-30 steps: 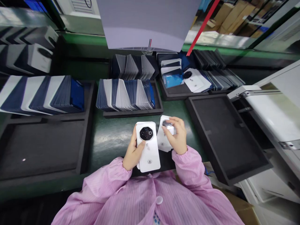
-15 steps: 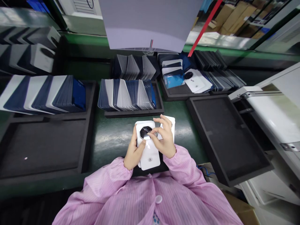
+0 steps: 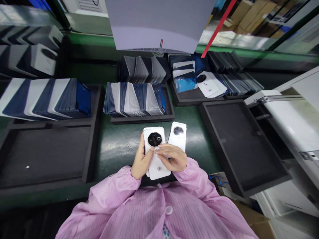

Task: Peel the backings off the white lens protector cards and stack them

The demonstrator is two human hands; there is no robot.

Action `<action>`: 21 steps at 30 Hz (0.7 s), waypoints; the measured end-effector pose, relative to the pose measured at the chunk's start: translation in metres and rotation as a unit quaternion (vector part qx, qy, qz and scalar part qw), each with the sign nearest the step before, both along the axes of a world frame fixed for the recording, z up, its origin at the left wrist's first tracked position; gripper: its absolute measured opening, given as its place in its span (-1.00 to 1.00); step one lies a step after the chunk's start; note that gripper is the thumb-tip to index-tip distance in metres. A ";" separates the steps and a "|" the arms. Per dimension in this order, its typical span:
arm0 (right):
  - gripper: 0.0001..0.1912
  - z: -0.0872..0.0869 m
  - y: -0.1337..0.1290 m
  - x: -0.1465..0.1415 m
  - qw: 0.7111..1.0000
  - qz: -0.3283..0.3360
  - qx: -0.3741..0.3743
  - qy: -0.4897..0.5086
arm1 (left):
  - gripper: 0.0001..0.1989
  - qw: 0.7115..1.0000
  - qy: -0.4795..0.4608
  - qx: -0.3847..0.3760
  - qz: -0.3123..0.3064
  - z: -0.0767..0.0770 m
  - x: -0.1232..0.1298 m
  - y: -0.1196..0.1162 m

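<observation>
Several white phone back covers lie together in my left hand (image 3: 141,162); fingers wrap the left edge and the thumb rests on the face of the top white phone back cover (image 3: 157,166). A dark, roughly round camera area (image 3: 155,139) shows near its upper end. Over its right side, just below the camera area, is my right hand (image 3: 173,157), fingertips pinched together close to my left thumb. Whether something thin is between those fingertips is too small to tell. Partly behind my right hand, another white phone back cover (image 3: 179,139) with a silvery round area lies on the green table.
Ahead stands a dark tray (image 3: 143,119) with upright rows of blue and white panels. At left is another tray (image 3: 50,151) with panels in its back part. A black tray (image 3: 245,146) lies at right. Loose covers (image 3: 210,87) and a blue sheet (image 3: 185,84) sit behind.
My right hand has moved down from beside the camera area to below it, its raised fingers now lowered. The camera area and the second cover's round area are uncovered. My left hand stays put.
</observation>
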State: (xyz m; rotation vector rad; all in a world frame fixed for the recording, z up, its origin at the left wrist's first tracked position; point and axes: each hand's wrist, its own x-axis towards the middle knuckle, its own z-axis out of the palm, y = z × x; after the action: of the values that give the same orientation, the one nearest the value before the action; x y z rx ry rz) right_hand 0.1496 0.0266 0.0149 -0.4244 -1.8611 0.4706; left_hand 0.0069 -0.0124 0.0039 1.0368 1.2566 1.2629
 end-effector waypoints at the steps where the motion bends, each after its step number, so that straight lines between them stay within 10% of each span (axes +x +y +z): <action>1: -0.36 0.000 0.000 0.000 1.000 -0.001 0.003 0.004 | -0.31 1.000 0.000 0.000 -0.001 0.000 0.000 0.000; 21: -0.49 -0.004 -0.001 0.001 1.000 -0.025 -0.013 -0.012 | -0.28 1.000 -0.017 -0.011 0.003 -0.003 0.000 -0.001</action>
State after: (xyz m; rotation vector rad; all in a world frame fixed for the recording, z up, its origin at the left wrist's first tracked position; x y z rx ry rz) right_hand 0.1502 0.0252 0.0107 -0.4949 -1.8646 0.4579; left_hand 0.0074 -0.0139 0.0013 0.9918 1.2453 1.2630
